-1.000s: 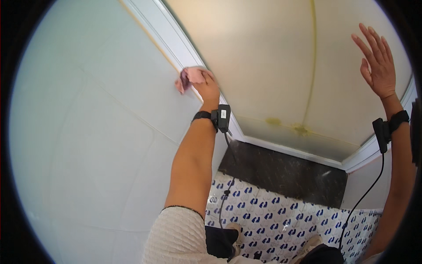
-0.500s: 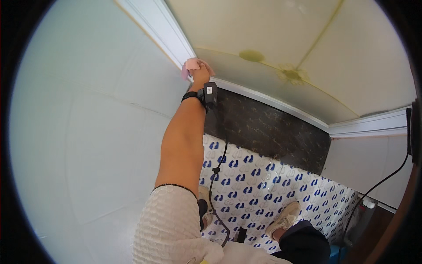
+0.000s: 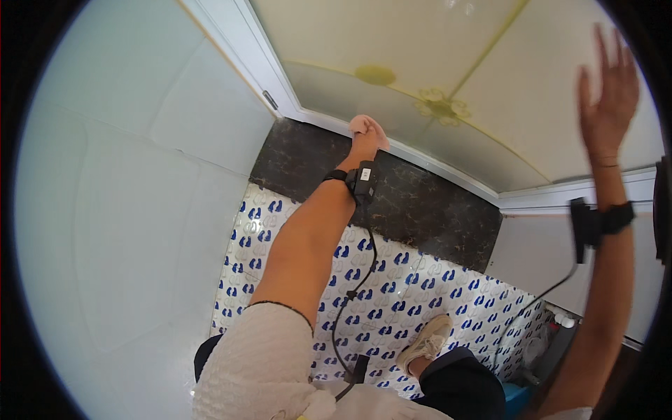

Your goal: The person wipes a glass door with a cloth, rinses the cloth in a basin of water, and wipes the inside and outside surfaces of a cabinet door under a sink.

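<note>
My left hand (image 3: 364, 141) is closed on a pink cloth (image 3: 369, 127) and presses it against the white bottom frame (image 3: 437, 166) of a door. The cloth covers part of the fingers. My right hand (image 3: 610, 105) is raised at the right, fingers stretched and spread, in front of the frosted door panel (image 3: 420, 42) with its yellow-green flower pattern. Whether that palm touches the panel I cannot tell. A black device is strapped to each wrist, with a cable running down from it.
A dark marbled sill (image 3: 420, 203) runs below the door. The floor (image 3: 364, 294) is white with blue footprint shapes. A pale wall (image 3: 140, 210) fills the left side. At the lower right are a white pipe fitting (image 3: 560, 318) and something blue (image 3: 516, 397).
My left hand has slid with the cloth from the frame's lower left corner rightward along the bottom rail. My right hand and forearm have come into view at the right.
</note>
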The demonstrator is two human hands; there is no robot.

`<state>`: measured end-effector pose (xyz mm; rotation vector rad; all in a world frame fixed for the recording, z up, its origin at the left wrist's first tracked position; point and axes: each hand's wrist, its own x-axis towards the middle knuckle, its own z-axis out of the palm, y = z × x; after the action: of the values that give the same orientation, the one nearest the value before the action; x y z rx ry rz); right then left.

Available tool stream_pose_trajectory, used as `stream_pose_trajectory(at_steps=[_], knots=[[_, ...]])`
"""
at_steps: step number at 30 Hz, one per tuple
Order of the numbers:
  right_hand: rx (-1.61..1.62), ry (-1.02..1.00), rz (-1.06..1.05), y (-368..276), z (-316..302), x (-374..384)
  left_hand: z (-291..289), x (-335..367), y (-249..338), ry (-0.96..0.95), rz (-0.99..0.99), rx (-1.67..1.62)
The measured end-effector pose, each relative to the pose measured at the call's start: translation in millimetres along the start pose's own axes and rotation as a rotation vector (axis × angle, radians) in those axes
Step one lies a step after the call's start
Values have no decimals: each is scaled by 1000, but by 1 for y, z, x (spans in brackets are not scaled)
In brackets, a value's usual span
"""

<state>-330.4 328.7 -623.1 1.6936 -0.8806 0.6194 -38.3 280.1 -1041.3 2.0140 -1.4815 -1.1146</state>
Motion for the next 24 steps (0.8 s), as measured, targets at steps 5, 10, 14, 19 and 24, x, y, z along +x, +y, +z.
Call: stream_pose_trajectory(at_steps=[5,10,14,19,24], knots=[[141,-154,145,-52,14,-85,9,-7,18,-28,43,-545],[186,-276,191,-103,27,-127,32,10,-12,305,541,-467],[208,-356,207,-127,27,-156,82,-18,3,348,517,-686],[386,-579,315,-154,20,-210,94,-100,55,-174,270,-1033],[856,-672,835,-191,-20,-246,20,-86,26,18,36,-1072]])
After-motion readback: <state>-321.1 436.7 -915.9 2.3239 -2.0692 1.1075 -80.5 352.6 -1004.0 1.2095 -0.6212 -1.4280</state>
